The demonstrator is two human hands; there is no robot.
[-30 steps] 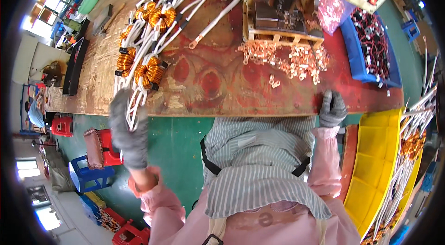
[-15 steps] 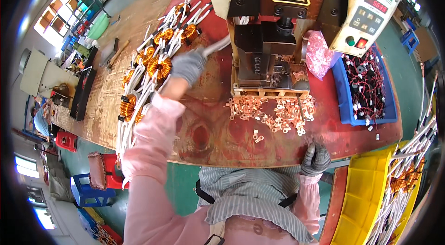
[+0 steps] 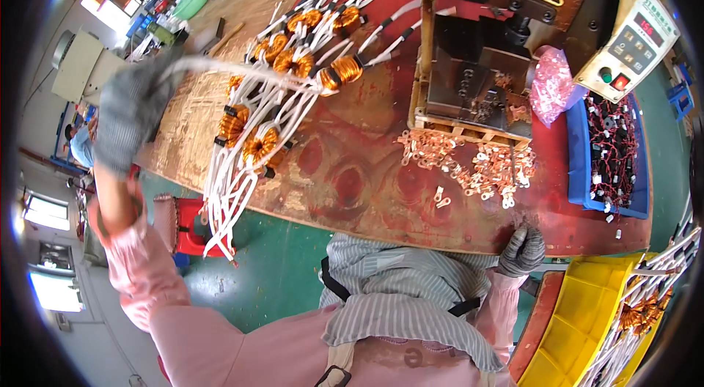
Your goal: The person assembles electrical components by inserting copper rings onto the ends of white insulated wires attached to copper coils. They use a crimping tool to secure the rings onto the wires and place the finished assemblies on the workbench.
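While left hand [image 3: 130,114] pinches leads [image 3: 220,64] of one coil [image 3: 341,74], right hand [image 3: 522,251] curled closed; two lugs [image 3: 442,202] beside pile [image 3: 493,168]

glossy, copper-coloured metal wire winds the coils [image 3: 341,74], and their white leads [image 3: 222,196] look matt. the gloves [image 3: 126,119] are ribbed knit cloth. the tabletop [image 3: 381,215] is scuffed, worn wood; the yellow bin [image 3: 587,306] is smooth, shiny plastic.

Factory workshop. Diagnostic features: a machine press [image 3: 469,75] with control box [image 3: 623,46] at the far side of a scuffed worktable [image 3: 367,217]; loose copper terminals [image 3: 500,167] before it; copper-wound coils [image 3: 293,62] to the left; a blue bin [image 3: 578,149] of wired parts, right; a yellow bin [image 3: 587,314], near right; green floor [image 3: 257,292]; another person [image 3: 81,145], far left.
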